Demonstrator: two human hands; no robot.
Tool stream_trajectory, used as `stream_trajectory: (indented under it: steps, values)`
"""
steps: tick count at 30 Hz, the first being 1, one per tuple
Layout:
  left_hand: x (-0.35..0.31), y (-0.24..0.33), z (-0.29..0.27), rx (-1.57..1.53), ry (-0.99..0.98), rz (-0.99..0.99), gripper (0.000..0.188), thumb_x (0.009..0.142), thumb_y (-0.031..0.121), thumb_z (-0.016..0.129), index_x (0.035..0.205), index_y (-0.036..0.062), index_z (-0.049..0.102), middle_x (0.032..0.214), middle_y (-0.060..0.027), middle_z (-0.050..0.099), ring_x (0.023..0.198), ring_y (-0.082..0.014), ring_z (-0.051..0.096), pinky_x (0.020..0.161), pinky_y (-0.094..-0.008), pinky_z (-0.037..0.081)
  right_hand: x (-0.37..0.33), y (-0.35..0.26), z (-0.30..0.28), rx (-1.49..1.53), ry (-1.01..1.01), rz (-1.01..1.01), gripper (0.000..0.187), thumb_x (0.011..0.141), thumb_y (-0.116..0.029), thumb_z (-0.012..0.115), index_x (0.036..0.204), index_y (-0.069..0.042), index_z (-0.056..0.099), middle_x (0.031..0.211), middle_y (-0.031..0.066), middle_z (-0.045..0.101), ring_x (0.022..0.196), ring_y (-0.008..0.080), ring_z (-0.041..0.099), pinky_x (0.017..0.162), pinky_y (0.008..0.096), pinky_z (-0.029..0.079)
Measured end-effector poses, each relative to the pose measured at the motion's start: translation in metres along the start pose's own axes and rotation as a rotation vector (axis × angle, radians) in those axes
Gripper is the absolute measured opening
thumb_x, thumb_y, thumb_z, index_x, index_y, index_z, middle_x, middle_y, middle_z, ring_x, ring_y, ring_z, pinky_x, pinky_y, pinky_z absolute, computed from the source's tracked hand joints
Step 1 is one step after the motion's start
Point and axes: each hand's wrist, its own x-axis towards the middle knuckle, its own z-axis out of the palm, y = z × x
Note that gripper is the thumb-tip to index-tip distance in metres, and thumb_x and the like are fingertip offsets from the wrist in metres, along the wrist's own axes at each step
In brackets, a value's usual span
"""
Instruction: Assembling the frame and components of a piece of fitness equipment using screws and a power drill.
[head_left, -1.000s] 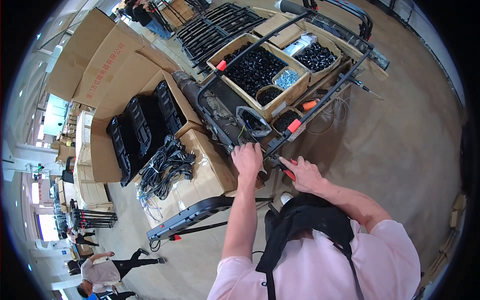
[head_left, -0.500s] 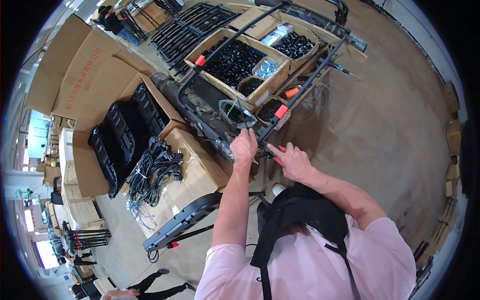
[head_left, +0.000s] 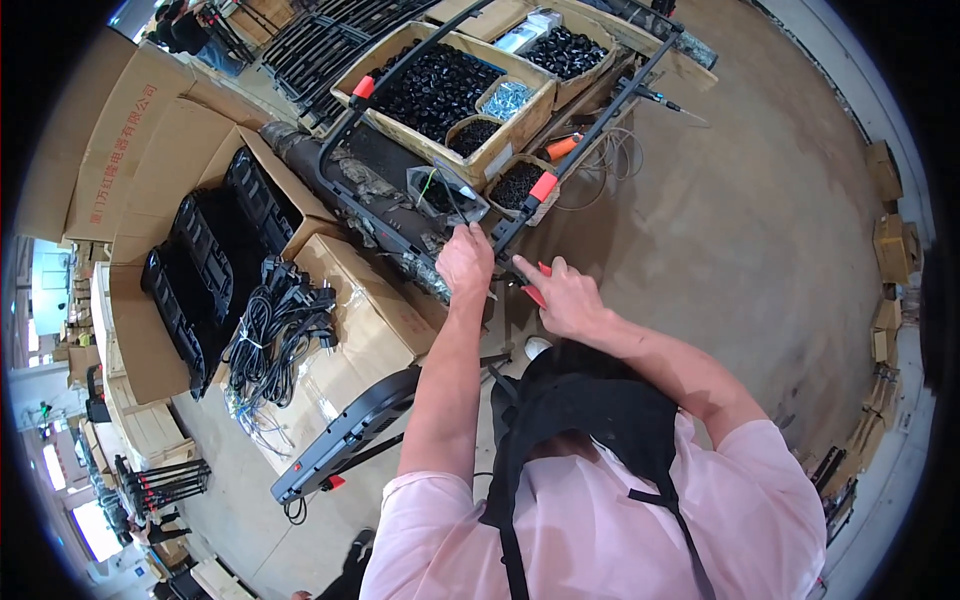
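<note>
A black tubular frame with red sleeves reaches toward me over the workbench. My left hand is closed at its near end, and a thin dark strand sticks up from the fingers. Just to the right, my right hand wraps round a red-handled hand tool, index finger stretched along it toward the frame's end. The tool looks like pliers or cutters; its jaws cannot be made out. Beyond my left hand lies a clear plastic bag of small dark parts.
Wooden trays of black parts and silver screws cover the bench; an orange-handled tool lies beside them. Left are a carton of black plastic covers, a bundle of black power cords on another box, and a long black console.
The whole view has shifted, so the bench and boxes appear further left and the far trays higher. Both hands keep their grips at the frame's near end.
</note>
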Motion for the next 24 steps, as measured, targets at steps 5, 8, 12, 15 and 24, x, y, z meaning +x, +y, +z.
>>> stream_trajectory:
  steps: [5,8,12,15,24]
  values:
    - [-0.001,0.005,0.0,-0.026,0.016,0.01,0.043,0.108,0.039,0.051,0.095,0.0028,0.07,0.09,-0.0281,0.075,0.088,-0.0488,0.073,0.082,-0.0595,0.055,0.031,0.067,0.004,0.709,-0.292,-0.042,0.099,0.075,-0.003,0.068,0.167,-0.027,0.04,0.089,0.0063,0.058,0.083,0.0234,0.066,0.073,0.0411,0.057]
    - [-0.001,0.002,0.0,-0.053,0.024,-0.01,0.044,0.107,0.04,0.052,0.094,0.0027,0.071,0.09,-0.0281,0.075,0.089,-0.0492,0.072,0.083,-0.0595,0.055,0.032,0.079,0.016,1.347,-0.654,0.109,0.104,0.073,0.004,0.063,0.169,-0.027,0.036,0.085,-0.0056,0.05,0.069,0.0081,0.049,0.062,0.0267,0.045]
    - [0.0,0.007,-0.002,-0.065,0.005,-0.038,0.044,0.105,0.041,0.054,0.092,0.0026,0.071,0.092,-0.0287,0.074,0.09,-0.0502,0.072,0.084,-0.0598,0.054,0.036,0.077,0.016,1.192,-0.597,0.133,0.101,0.076,0.002,0.062,0.17,-0.025,0.034,0.085,0.0025,0.061,0.068,0.0145,0.058,0.062,0.0296,0.049]
    - [0.0,0.001,-0.003,-0.072,0.011,-0.064,0.043,0.105,0.04,0.054,0.092,0.0026,0.072,0.092,-0.0293,0.074,0.091,-0.0505,0.072,0.084,-0.0598,0.054,0.038,0.05,0.0,0.166,-0.283,-0.065,0.07,0.083,-0.007,0.06,0.153,-0.004,0.051,0.124,0.0297,0.07,0.115,0.0479,0.068,0.098,0.0547,0.053]
    - [0.002,0.012,-0.002,-0.068,0.026,-0.06,0.042,0.107,0.038,0.053,0.09,0.0026,0.069,0.086,-0.0292,0.074,0.083,-0.0496,0.072,0.079,-0.0598,0.055,0.043,0.077,0.052,0.403,-0.307,0.085,0.042,0.095,-0.028,0.066,0.125,0.001,0.068,0.114,0.0278,0.073,0.107,0.0451,0.069,0.097,0.0521,0.054]
